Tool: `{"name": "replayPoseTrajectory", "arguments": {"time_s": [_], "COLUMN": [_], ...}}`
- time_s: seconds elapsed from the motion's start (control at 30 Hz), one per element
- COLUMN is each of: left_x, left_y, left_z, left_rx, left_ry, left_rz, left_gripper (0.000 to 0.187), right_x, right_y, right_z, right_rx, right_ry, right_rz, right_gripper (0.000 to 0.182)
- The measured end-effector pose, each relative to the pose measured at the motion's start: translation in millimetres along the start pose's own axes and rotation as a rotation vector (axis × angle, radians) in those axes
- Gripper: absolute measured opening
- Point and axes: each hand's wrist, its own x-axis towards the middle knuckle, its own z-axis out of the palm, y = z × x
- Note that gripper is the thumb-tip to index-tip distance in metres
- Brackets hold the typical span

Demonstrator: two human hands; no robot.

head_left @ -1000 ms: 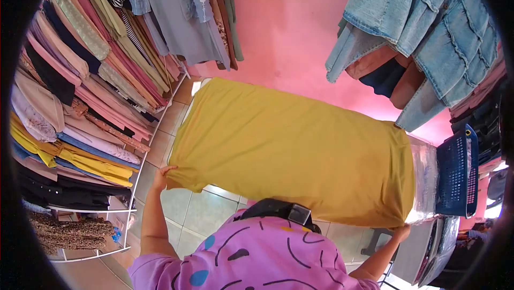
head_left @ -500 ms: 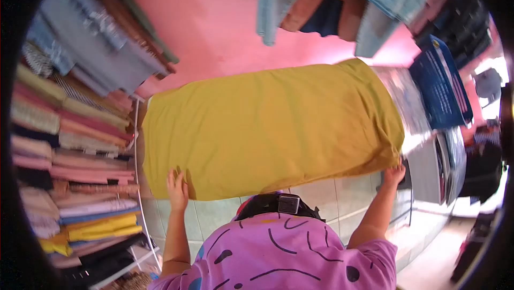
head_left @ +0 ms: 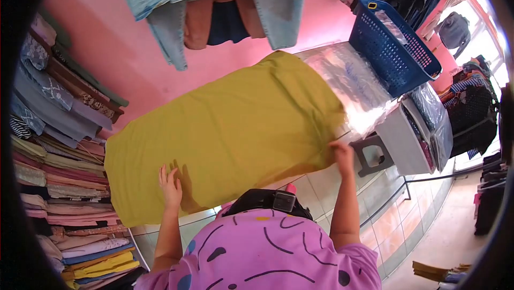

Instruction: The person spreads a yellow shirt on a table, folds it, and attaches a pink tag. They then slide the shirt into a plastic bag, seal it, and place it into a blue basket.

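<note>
A large mustard-yellow cloth (head_left: 225,134) lies spread before me over a long surface that it hides. Its right end is bunched and creased. Near the front edge at the left, my left hand (head_left: 171,187) is on or just above the cloth, fingers apart and holding nothing; its shadow falls beside it. At the front right corner, my right hand (head_left: 343,157) has its fingers closed on the cloth's edge, with the fingertips partly blurred.
Folded clothes (head_left: 80,215) are stacked on a shelf at the left. Denim garments (head_left: 278,17) hang ahead. Beyond the cloth's right end are clear plastic packages (head_left: 350,76), a blue basket (head_left: 393,49) and a grey stool (head_left: 372,156).
My view has turned to the right, so the basket and stool show more fully. My right hand stays at the cloth's corner; my left hand still lies at its front left part.
</note>
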Motion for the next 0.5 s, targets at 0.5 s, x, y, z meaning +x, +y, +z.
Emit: {"name": "replayPoseTrajectory", "arguments": {"time_s": [0.5], "left_x": [157], "left_y": [311], "left_z": [129], "left_rx": [-0.353], "left_ry": [-0.167], "left_rz": [0.418], "left_gripper": [0.033], "right_x": [61], "right_y": [81], "right_z": [-83], "right_rx": [-0.307], "right_ry": [-0.309], "right_rz": [-0.065], "right_gripper": [0.014]}}
